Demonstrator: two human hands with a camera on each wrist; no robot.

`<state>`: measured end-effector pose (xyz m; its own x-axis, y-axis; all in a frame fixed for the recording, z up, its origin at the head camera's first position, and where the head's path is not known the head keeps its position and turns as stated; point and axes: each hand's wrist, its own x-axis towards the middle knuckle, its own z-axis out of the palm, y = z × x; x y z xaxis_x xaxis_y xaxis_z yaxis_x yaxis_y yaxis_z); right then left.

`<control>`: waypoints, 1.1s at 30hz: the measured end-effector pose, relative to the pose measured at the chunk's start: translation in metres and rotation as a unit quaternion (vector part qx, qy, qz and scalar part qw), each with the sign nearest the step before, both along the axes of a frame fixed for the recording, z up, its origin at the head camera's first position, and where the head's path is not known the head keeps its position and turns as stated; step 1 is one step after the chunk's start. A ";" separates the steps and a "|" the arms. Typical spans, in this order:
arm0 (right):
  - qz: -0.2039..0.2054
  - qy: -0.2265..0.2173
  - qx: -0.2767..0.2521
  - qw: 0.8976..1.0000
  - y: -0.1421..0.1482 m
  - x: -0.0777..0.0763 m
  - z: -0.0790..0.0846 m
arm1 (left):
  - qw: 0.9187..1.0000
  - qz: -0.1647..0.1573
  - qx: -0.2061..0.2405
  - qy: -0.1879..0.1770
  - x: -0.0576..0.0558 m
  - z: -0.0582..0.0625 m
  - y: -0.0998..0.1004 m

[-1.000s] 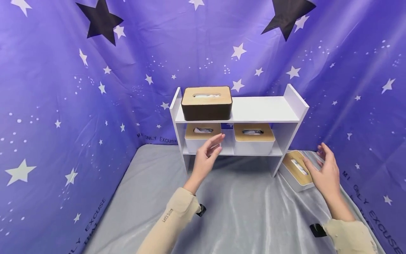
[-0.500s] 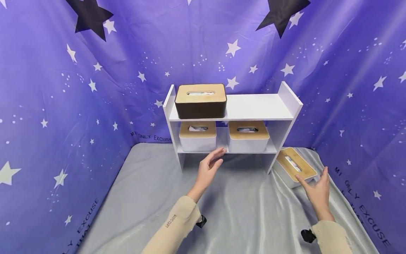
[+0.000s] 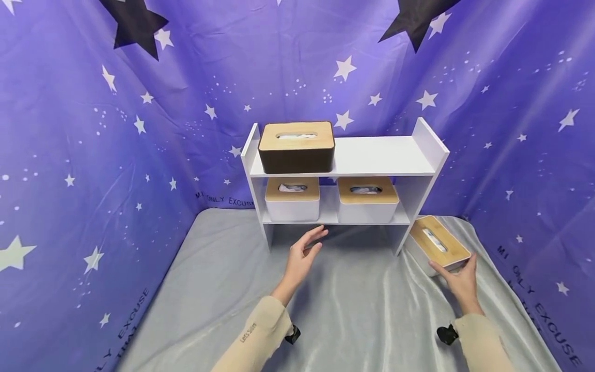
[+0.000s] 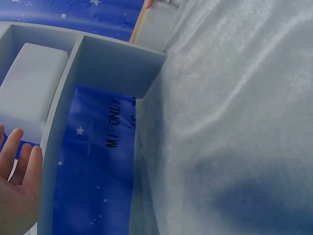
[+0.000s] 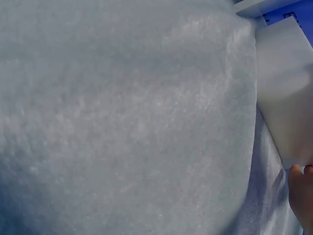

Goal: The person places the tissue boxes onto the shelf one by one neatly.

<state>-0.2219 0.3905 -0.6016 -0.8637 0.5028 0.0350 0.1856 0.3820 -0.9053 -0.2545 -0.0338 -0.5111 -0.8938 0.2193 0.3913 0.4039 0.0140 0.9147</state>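
Observation:
A white tissue box [image 3: 439, 243] with a wooden lid lies at an angle on the grey cloth, right of the white shelf [image 3: 383, 155]. My right hand [image 3: 462, 284] holds its near end, thumb at the left corner and fingers at the right. In the right wrist view, the thumb [image 5: 299, 191] touches the end of the box's white side [image 5: 283, 88]. My left hand [image 3: 299, 261], fingers loosely bent and holding nothing, hovers in front of the lower shelf board. In the left wrist view, the left hand [image 4: 19, 191] appears near the shelf's edge.
A dark brown tissue box [image 3: 297, 157] with a wooden lid stands on the top board's left side. Two white tissue boxes, one left [image 3: 293, 206] and one right [image 3: 367, 209], sit on the lower board. Purple starry curtains [image 3: 209, 144] enclose the grey cloth [image 3: 344, 310].
My right hand has come down from beside the box to its near end and taken hold there. The left hand has lowered slightly, away from the left white box. The view has shifted a little.

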 end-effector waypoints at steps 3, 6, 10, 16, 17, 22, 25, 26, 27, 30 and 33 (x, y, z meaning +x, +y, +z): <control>0.005 -0.009 0.021 1.000 0.005 -0.002 0.000 | 1.000 0.001 0.003 0.003 0.000 -0.001 0.001; 0.003 -0.024 0.036 0.999 0.010 -0.002 -0.001 | 1.000 0.005 0.004 0.003 0.000 -0.003 0.002; -0.016 -0.035 0.050 0.998 0.015 0.000 -0.001 | 1.000 0.007 0.001 -0.016 0.002 -0.005 0.003; 0.005 -0.029 0.015 0.999 0.016 0.005 -0.001 | 0.999 0.007 0.005 -0.047 0.012 -0.006 0.003; 0.014 -0.023 0.002 1.000 0.016 0.006 -0.001 | 0.999 0.006 0.004 -0.050 0.013 -0.007 0.003; 0.061 -0.001 -0.059 0.996 0.017 0.022 -0.007 | 0.999 -0.007 0.004 -0.044 0.016 -0.019 0.005; 0.082 -0.008 -0.075 0.994 0.019 0.036 -0.009 | 0.999 -0.022 0.002 -0.041 0.017 -0.022 0.008; 0.086 -0.011 -0.074 0.993 0.019 0.041 -0.009 | 0.999 -0.027 0.000 -0.040 0.017 -0.023 0.010; 0.090 -0.012 -0.072 0.993 0.019 0.045 -0.010 | 0.999 -0.033 -0.004 -0.043 0.017 -0.024 0.011; 0.098 -0.019 -0.060 0.993 0.017 0.060 -0.011 | 0.996 -0.057 -0.021 -0.058 0.017 -0.027 0.016; 0.106 -0.023 -0.041 0.993 0.014 0.073 -0.013 | 0.992 -0.082 -0.038 -0.084 0.018 -0.031 0.021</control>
<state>-0.1487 0.4040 -0.6149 -0.9505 0.3082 -0.0408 0.1508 0.3424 -0.9274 -0.2365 -0.0123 -0.5418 -0.8951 0.3901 0.2159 0.2479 0.0332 0.9682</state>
